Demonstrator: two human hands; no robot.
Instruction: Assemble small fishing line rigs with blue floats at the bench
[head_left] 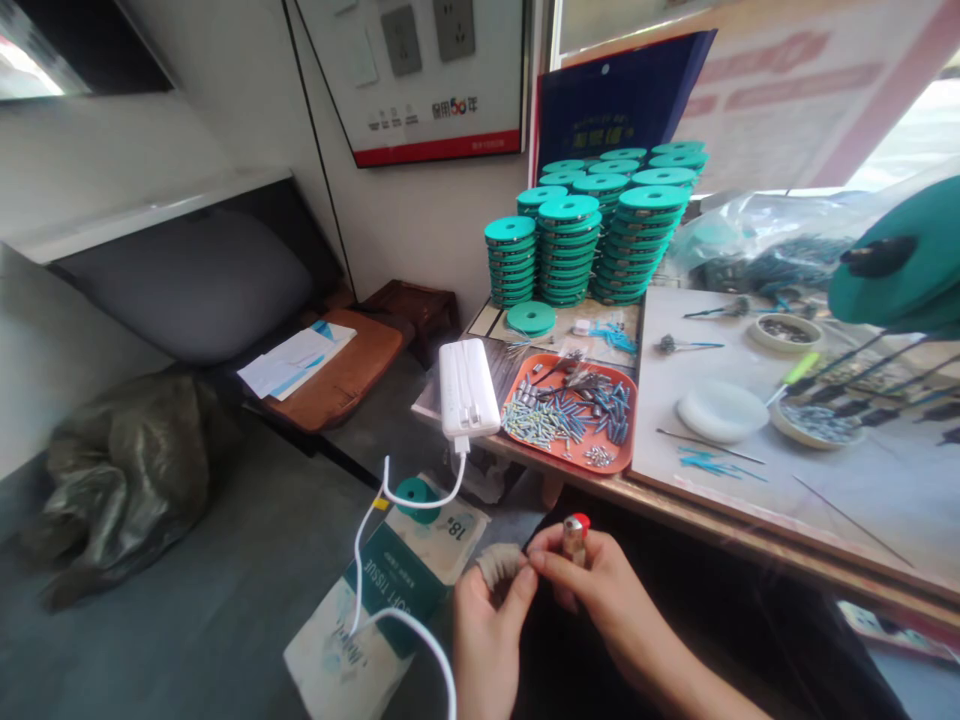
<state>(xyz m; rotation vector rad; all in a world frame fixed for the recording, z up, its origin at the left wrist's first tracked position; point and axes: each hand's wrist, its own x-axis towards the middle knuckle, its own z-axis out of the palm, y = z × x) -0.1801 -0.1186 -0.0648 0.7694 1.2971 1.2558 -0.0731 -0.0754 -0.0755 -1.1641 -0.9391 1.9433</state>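
My left hand point(489, 625) is closed in a pinch, with a pale wrap point(501, 566) around a finger. What its fingertips hold is too small to make out. Touching those fingertips, my right hand point(600, 580) has thumb and forefinger pressed together. A lighter point(575, 548) with a red and metal top is gripped in the right hand, pointing upward. Both hands are below the table's front edge. Just beyond them, an orange tray point(628, 455) holds many small metal and coloured pieces in loose groups.
Stacks of green spools point(568, 245) stand at the back. A white power bank point(469, 385) with a cable rests at the table's left corner. On the right are a white round lump point(721, 410), small dishes and a large green disc point(900, 270). A tissue box point(442, 535) lies lower left.
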